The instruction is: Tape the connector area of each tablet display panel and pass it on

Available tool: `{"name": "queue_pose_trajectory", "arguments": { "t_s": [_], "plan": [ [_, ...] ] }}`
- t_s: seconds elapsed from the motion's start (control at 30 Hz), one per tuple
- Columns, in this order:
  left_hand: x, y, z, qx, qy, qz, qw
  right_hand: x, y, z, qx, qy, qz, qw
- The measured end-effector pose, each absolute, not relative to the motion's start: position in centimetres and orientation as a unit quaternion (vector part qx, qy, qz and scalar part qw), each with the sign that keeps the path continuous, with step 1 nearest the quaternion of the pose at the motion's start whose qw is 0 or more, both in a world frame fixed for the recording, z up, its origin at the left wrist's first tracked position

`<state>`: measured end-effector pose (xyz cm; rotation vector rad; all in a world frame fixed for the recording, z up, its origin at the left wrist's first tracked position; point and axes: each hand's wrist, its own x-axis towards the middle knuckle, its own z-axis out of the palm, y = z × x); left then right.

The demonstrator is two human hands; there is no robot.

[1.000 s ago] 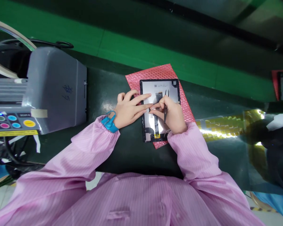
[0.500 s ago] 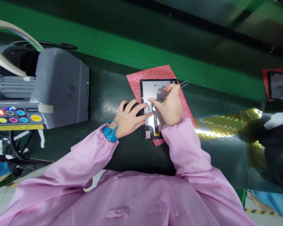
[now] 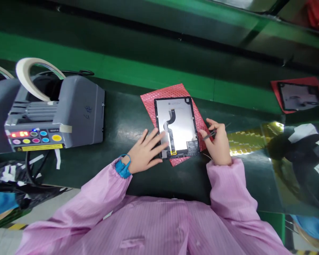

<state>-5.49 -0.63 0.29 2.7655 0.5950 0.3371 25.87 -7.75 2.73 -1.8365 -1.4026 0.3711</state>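
A tablet screen panel [image 3: 181, 122] lies back side up on a pink bubble-wrap sheet [image 3: 151, 102], with a black flex cable [image 3: 169, 122] curving down its middle. My left hand [image 3: 146, 150] rests flat with fingers spread, its fingertips on the panel's near left corner. My right hand [image 3: 218, 143] sits just right of the panel, closed on a pair of thin tweezers [image 3: 209, 135]. A blue wrist strap [image 3: 122, 166] circles my left wrist.
A grey tape dispenser machine [image 3: 55, 115] with coloured buttons and a tape roll stands at the left. A second panel on a red sheet [image 3: 299, 94] lies far right. Shiny yellow-patterned film [image 3: 255, 140] covers the bench to the right. A green conveyor edge runs behind.
My right hand has come off the panel and moved to its right side with the tweezers. My left hand slid down to the near left corner, uncovering the flex cable.
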Motion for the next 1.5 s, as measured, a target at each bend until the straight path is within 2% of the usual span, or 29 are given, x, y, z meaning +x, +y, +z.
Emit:
{"name": "queue_pose_trajectory", "arguments": {
  "t_s": [0.13,0.3,0.4,0.5,0.63,0.73,0.83,0.97,1.1,1.3,1.5],
  "plan": [
    [-3.4,-1.4,0.4,0.98,0.118,0.086,0.139,25.9,-11.2,2.8,-0.751,-0.538,0.151,0.351],
    [1.3,0.3,-0.4,0.967,0.174,0.098,0.157,27.6,-14.6,1.8,-0.828,-0.466,0.01,0.312],
    [4.2,3.1,-0.9,0.961,0.194,0.119,0.155,29.7,-16.5,0.9,-0.835,-0.452,0.019,0.313],
    [7.4,7.8,-1.3,0.93,0.285,0.178,0.149,30.2,-17.6,0.6,-0.819,-0.483,0.059,0.305],
    [12.3,15.3,-1.1,0.832,0.432,0.284,0.2,26.8,-17.3,1.0,-0.82,-0.501,0.02,0.278],
    [15.2,17.9,-0.3,0.792,0.43,0.341,0.267,24.4,-16.0,1.4,-0.818,-0.52,-0.009,0.245],
    [15.7,15.7,0.4,0.858,0.303,0.301,0.285,27.0,-13.4,2.2,-0.82,-0.526,-0.033,0.223],
    [12.7,8.7,0.6,0.943,0.15,0.162,0.248,37.9,-6.8,3.9,-0.856,-0.463,-0.087,0.215],
    [8.3,4.2,0.2,0.961,0.118,0.112,0.223,47.4,-0.8,5.6,-0.879,-0.401,-0.078,0.245],
    [5.9,3.8,0.1,0.938,0.162,0.147,0.271,49.9,0.2,6.7,-0.809,-0.497,-0.076,0.306],
    [9.2,3.8,1.0,0.856,0.182,0.25,0.414,44.8,2.7,8.4,-0.758,-0.583,-0.123,0.267]
  ]
}}
